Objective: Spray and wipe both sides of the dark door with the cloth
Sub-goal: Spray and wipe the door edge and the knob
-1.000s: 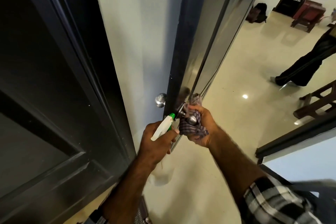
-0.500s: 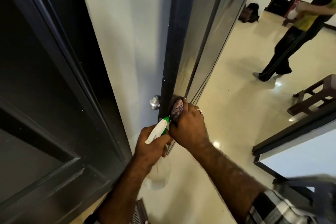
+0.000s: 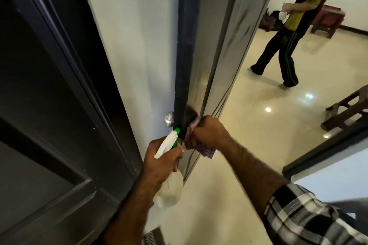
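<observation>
A: Entry, left to right. Dark panelled frame point(image 3: 49, 105) fills the left. Pale wall point(image 3: 131, 45) next. Then the door point(image 3: 215, 36), seen nearly edge-on, its glossy face turned toward the lit room.

B: Knob?

A: One metal knob point(image 3: 169, 119) shows on the wall side of the door edge. The knob on the near face is not visible; the cloth covers that spot.

B: Hands?

A: Left hand point(image 3: 159, 162) has fingers curled round the neck of the spray bottle point(image 3: 169, 187), nozzle pointing up at the door edge, just beside it. Whether a finger rests on the trigger I cannot tell. Right hand point(image 3: 209, 133) is bunched round the checked cloth point(image 3: 201, 148), pressing it against the door face at knob height. A tail of cloth hangs below the fist.

B: Stage?

A: Judged: wiping around the handle area of one face. Wall-side face not yet confirmed done.

B: Risks?

A: Three. Door looks free to swing; pressure from the wiping hand could push it away and the cloth would skid off. Nozzle sits close to the right hand, so a squeeze now would wet the fist, not the panel. Loose cloth tail may snag on the latch.

B: Far right?

A: Another person point(image 3: 286, 32) walks across the tiled floor point(image 3: 258, 125); bench point(image 3: 346, 111) beyond.
</observation>
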`<state>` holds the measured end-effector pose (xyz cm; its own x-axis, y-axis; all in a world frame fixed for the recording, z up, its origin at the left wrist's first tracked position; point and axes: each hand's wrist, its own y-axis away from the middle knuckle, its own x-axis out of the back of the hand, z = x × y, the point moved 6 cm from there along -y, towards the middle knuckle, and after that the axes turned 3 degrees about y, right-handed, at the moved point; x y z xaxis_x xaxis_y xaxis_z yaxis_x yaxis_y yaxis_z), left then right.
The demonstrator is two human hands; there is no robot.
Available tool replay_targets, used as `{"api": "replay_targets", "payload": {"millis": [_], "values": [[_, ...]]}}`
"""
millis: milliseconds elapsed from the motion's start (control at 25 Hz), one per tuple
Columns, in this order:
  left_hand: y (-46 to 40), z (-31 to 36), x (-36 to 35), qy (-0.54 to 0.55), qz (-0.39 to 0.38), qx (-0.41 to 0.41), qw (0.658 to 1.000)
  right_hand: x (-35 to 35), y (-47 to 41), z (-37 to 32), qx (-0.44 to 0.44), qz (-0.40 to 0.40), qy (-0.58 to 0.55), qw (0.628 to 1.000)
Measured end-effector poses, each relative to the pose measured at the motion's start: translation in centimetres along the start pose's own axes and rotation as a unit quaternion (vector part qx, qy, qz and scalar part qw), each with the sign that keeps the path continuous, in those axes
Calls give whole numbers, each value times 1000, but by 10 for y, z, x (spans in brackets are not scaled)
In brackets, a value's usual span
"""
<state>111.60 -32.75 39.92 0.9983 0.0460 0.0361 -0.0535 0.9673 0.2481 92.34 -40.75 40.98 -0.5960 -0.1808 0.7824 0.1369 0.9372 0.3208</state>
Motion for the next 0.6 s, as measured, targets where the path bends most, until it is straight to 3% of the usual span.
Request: {"api": "replay_targets", "payload": {"millis": [40,80,160,280,320,360,400,480,520,600], "values": [[4,3,0,5,6,-3,1000,-4,-8,14,-42,-61,-136,988],[8,6,0,8,9,-8,1000,-15,-8,24,-80,-124,-293,945],[14,13,-5,11,4,-19,1000,-38,3,34,-138,-188,-522,820],[15,14,-11,0,23,-21,1000,-66,22,36,-164,-219,-677,684],[15,12,-14,-4,32,-16,999,-71,24,36,-161,-216,-700,661],[17,11,-16,-5,37,-8,999,-73,24,40,-155,-178,-702,672],[19,8,-20,-5,42,-1,999,-69,23,46,-142,-109,-665,725],[22,4,-29,-2,63,17,998,-50,23,56,-82,42,-463,882],[24,3,-34,-6,78,25,997,-38,23,58,-29,90,-363,927],[25,2,-46,-24,105,29,994,-22,22,48,119,67,-261,956]]}}
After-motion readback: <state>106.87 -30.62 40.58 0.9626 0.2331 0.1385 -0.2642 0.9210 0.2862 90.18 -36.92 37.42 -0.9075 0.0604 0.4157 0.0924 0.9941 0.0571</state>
